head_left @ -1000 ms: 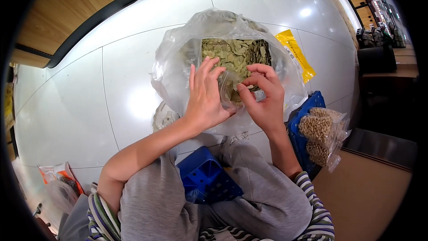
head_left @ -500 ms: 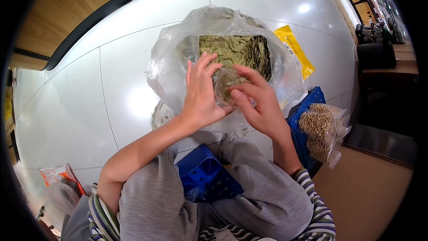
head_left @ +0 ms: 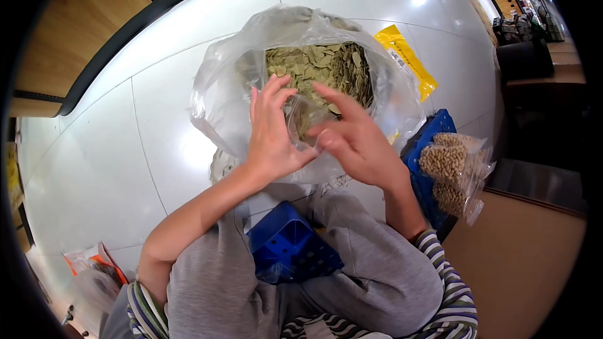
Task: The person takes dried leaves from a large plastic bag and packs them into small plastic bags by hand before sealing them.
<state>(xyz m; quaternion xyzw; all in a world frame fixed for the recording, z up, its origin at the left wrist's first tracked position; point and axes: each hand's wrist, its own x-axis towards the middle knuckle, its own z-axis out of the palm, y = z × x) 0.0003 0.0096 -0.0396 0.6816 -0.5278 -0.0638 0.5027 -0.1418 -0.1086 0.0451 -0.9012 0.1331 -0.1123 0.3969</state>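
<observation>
A large clear plastic bag (head_left: 210,97) stands wide open on the floor before me, with dried greenish-brown leaves (head_left: 314,66) inside. Over its near side my left hand (head_left: 270,147) grips a small clear plastic bag (head_left: 303,116), thumb and fingers curved around its mouth. Some leaves seem to be in the small bag, seen dimly through the film. My right hand (head_left: 364,150) is at the small bag's right side, its fingers apart and slightly blurred. The right thumb lies close to the left thumb; I cannot tell whether they touch.
A yellow packet (head_left: 408,63) lies right of the large bag. At the right, clear bags of pale beans or nuts (head_left: 447,163) rest against a blue crate (head_left: 430,141). A blue plastic stool or crate (head_left: 289,245) is between my legs. An orange-edged packet (head_left: 97,260) lies at left.
The right hand's fingers have spread and lifted a little from the small bag's mouth. The left hand keeps its hold. The whole view has shifted slightly.
</observation>
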